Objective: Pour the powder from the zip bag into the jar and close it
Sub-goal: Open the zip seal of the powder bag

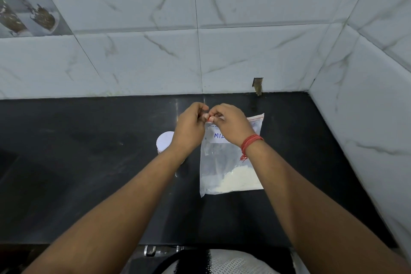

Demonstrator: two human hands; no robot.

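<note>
Head view: my left hand (189,128) and right hand (231,125) meet at the top left corner of the bag (231,162), the fingers of both curled and pinching its red-edged zip strip, a red thread (251,141) tied round my right wrist. The bag lies on the black counter (89,162), labelled in blue, with white powder (235,179) gathered at its bottom end. The jar (164,141), white on top, stands just left of the bag, partly hidden behind my left wrist.

Bare forearms; a red thread band (252,141) circles the right wrist.
</note>
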